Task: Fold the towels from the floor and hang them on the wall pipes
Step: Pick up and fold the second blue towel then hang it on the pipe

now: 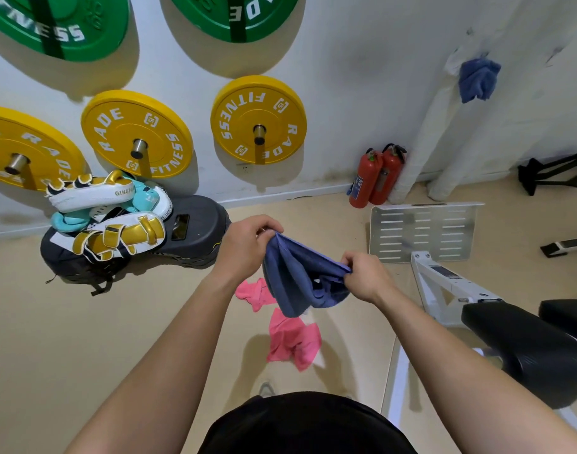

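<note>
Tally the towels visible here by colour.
Blue: 2, the held blue towel and the hung blue towel on the wall pipe.
Pink: 2, the farther pink towel and the nearer pink towel, both on the floor.
Total: 4. A white patch beside the hung one is too unclear to count.

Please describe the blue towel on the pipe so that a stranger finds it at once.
Go right from the yellow weight plates, past the two red fire extinguishers, to the white pipes beside them. High on them hangs a bunched blue towel. Unlike the darker towel gripped by the left hand and right hand and the pink towels on the floor, nobody touches it.
</note>
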A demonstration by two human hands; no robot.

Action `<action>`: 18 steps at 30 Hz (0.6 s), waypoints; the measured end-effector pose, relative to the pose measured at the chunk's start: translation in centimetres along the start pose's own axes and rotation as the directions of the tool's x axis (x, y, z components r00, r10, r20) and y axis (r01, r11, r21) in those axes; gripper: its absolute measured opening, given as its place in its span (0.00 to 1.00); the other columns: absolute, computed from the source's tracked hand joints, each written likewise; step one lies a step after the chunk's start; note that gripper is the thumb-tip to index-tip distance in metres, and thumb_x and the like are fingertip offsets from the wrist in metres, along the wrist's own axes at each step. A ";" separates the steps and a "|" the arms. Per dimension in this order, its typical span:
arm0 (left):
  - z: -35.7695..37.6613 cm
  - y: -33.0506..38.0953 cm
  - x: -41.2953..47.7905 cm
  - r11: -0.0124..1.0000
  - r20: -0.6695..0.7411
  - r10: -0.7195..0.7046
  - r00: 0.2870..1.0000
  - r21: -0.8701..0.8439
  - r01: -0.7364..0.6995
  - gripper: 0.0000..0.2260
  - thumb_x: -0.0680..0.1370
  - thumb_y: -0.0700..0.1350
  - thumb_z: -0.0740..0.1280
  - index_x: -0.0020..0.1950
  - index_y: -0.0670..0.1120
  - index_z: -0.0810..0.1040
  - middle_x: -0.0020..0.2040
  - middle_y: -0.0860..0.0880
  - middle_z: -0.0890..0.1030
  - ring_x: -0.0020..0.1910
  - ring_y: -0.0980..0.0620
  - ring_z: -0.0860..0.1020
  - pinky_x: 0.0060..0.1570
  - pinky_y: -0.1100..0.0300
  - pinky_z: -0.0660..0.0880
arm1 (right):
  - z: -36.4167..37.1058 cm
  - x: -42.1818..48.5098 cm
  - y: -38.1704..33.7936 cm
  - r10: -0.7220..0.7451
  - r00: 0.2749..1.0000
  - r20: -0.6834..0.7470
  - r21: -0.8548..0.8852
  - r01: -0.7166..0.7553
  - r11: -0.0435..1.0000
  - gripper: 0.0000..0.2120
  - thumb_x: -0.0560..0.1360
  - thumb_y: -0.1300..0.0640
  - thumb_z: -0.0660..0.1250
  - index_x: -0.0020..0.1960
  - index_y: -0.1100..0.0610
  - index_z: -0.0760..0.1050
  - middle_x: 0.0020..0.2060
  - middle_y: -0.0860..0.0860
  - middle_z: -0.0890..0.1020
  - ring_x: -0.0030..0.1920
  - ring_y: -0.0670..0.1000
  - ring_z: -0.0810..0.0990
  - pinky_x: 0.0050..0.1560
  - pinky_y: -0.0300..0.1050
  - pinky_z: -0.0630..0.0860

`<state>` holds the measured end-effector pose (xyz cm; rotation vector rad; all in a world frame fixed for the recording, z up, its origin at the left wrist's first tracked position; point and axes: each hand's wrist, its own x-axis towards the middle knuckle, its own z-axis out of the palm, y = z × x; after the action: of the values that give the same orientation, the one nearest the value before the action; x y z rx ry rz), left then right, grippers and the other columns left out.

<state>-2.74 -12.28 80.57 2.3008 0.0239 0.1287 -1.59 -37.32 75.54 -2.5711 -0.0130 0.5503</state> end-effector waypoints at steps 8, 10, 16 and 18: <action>-0.4 -5.1 1.9 0.982 -0.025 -0.187 0.982 -0.007 0.187 0.11 0.78 0.40 0.65 0.45 0.54 0.82 0.39 0.58 0.82 0.41 0.53 0.81 0.44 0.46 0.82 | -1.1 -0.5 4.0 0.074 0.992 0.103 -0.048 -0.069 0.996 0.09 0.66 0.64 0.63 0.39 0.50 0.71 0.37 0.47 0.79 0.41 0.55 0.78 0.40 0.48 0.75; -0.2 -5.9 2.4 0.975 -0.050 -0.219 0.974 0.009 0.220 0.11 0.78 0.41 0.65 0.44 0.55 0.82 0.41 0.57 0.83 0.43 0.53 0.81 0.45 0.47 0.82 | -1.1 -0.6 4.3 0.066 0.992 0.111 -0.022 -0.064 0.998 0.10 0.65 0.66 0.64 0.39 0.51 0.71 0.36 0.48 0.79 0.38 0.54 0.77 0.37 0.47 0.74; 0.4 -7.3 3.2 0.947 -0.103 -0.295 0.950 0.105 0.305 0.10 0.78 0.41 0.64 0.45 0.56 0.81 0.45 0.53 0.84 0.45 0.52 0.80 0.46 0.59 0.72 | -1.4 -1.1 4.6 -0.116 0.981 0.153 0.068 0.107 0.992 0.17 0.69 0.69 0.62 0.38 0.47 0.77 0.42 0.48 0.81 0.35 0.50 0.76 0.38 0.44 0.75; 0.6 -7.6 3.4 0.941 -0.110 -0.312 0.944 0.103 0.323 0.10 0.78 0.41 0.64 0.46 0.55 0.82 0.46 0.52 0.84 0.45 0.52 0.79 0.46 0.59 0.72 | -1.5 -1.1 4.6 -0.121 0.981 0.153 0.002 0.122 0.993 0.19 0.70 0.69 0.60 0.40 0.46 0.81 0.41 0.47 0.83 0.38 0.50 0.79 0.41 0.43 0.75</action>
<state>0.90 -7.48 74.81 2.3745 0.4613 0.0668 -2.50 -42.12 74.94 -2.5085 -0.2231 0.6996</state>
